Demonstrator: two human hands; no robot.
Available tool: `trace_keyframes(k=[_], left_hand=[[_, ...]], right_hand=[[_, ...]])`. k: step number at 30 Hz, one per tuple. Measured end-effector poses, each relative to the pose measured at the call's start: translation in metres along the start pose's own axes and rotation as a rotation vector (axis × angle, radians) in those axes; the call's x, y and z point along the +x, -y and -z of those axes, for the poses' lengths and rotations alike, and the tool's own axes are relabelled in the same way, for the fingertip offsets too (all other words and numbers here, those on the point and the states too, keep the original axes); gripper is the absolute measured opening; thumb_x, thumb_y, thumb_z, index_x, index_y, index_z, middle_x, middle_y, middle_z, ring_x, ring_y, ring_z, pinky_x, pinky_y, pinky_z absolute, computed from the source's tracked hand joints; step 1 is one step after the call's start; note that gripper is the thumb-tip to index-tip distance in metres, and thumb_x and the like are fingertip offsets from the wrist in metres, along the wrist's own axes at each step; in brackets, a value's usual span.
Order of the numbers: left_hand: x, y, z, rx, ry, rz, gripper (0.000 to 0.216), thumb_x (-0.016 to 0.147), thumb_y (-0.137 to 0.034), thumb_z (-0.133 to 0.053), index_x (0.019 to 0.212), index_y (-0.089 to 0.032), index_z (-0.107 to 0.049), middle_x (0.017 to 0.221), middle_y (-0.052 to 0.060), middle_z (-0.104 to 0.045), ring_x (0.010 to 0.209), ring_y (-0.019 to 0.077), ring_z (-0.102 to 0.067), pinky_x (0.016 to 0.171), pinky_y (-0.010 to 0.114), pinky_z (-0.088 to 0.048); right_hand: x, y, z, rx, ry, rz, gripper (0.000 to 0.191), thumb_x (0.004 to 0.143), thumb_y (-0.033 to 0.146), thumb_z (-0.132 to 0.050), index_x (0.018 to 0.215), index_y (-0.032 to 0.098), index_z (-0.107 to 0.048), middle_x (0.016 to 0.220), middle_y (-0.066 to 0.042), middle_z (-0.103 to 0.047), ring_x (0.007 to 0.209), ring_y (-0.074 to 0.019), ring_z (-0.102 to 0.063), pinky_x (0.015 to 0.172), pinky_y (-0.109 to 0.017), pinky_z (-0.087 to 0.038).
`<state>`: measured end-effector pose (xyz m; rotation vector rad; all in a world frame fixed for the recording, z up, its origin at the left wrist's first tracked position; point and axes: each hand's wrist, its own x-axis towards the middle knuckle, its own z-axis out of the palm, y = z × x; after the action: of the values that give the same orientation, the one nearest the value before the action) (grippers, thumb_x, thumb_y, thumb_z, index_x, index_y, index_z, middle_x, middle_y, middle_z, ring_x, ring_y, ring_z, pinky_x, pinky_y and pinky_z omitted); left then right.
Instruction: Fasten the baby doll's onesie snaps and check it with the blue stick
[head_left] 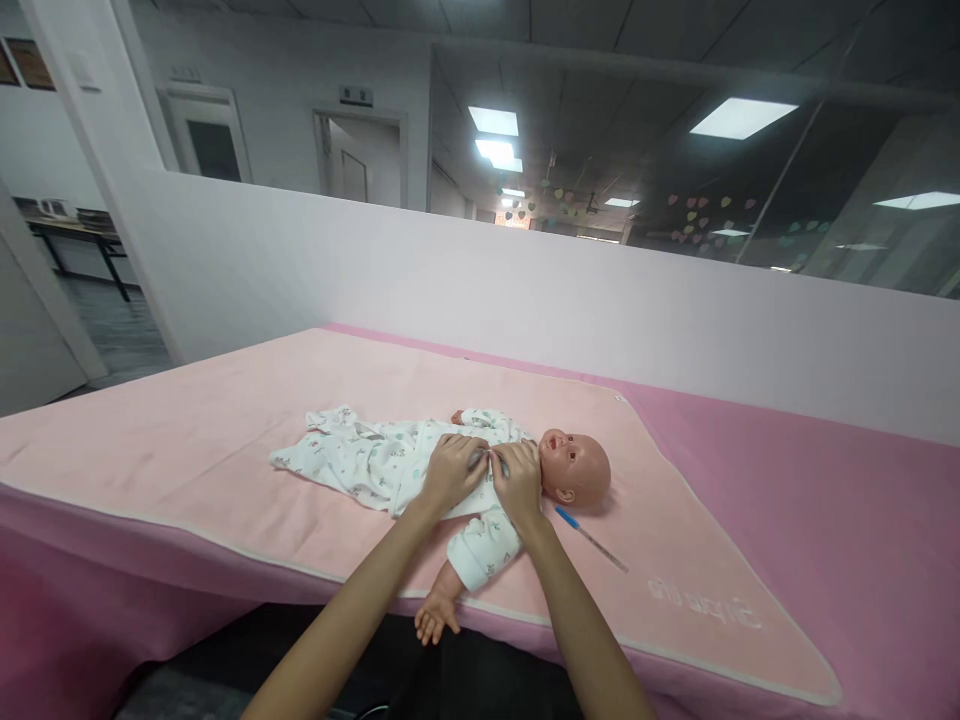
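A baby doll [574, 466] lies on its back on a pale pink blanket [225, 430], head to the right. It wears a white printed sleepsuit [360, 462]. My left hand [452, 470] and my right hand [516, 482] rest side by side on the doll's chest, just below its chin. The fingers of both hands are curled and pinch the front of the sleepsuit where the two hands meet. One doll arm [444, 600] hangs over the near edge of the table.
A thin stick with a blue end [590, 537] lies on the blanket beside the doll's head. The blanket covers a darker pink tabletop [825, 500]. A low white partition [525, 290] runs behind it, with glass above.
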<state>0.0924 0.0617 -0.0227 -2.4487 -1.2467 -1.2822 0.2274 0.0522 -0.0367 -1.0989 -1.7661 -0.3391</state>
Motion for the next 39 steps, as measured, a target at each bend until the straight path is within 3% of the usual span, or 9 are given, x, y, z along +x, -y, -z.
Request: trace_keyframes(k=[6,12,21,39], left_hand=[[0.000,-0.002,0.000,0.008,0.009,0.012,0.015,0.081,-0.021,-0.040,0.085,-0.021,-0.055,0.080,0.003,-0.062,0.078,0.0180,-0.054,0.078,0.034,-0.036],[-0.007,0.012,0.008,0.043,-0.018,0.033,0.020,0.073,-0.012,-0.040,0.084,-0.021,-0.054,0.079,0.003,-0.062,0.081,0.0203,-0.052,0.079,0.036,-0.037],[-0.019,0.026,0.027,0.125,-0.044,0.080,0.014,0.079,-0.023,-0.042,0.082,-0.022,-0.056,0.084,0.004,-0.062,0.083,0.0218,-0.053,0.075,0.037,-0.036],[-0.025,0.029,0.026,0.070,-0.002,0.111,0.022,0.086,-0.033,-0.038,0.082,-0.019,-0.055,0.074,0.003,-0.059,0.074,0.0179,-0.051,0.073,0.032,-0.037]], right_hand=[[0.000,0.000,0.000,0.002,-0.016,0.014,0.019,0.086,0.019,-0.042,0.078,0.020,-0.059,0.073,-0.002,-0.062,0.076,-0.0151,-0.055,0.090,-0.035,-0.033],[0.001,-0.001,-0.002,0.008,-0.021,0.012,0.019,0.086,0.019,-0.041,0.079,0.021,-0.059,0.073,-0.002,-0.062,0.076,-0.0162,-0.053,0.088,-0.036,-0.034],[0.000,-0.003,-0.003,0.018,-0.018,0.011,0.018,0.085,0.018,-0.042,0.079,0.020,-0.059,0.074,-0.002,-0.062,0.076,-0.0164,-0.052,0.087,-0.035,-0.034],[-0.001,-0.003,-0.002,-0.005,0.017,-0.016,0.018,0.086,0.019,-0.042,0.079,0.018,-0.058,0.074,-0.002,-0.061,0.076,-0.0148,-0.050,0.087,-0.032,-0.032]])
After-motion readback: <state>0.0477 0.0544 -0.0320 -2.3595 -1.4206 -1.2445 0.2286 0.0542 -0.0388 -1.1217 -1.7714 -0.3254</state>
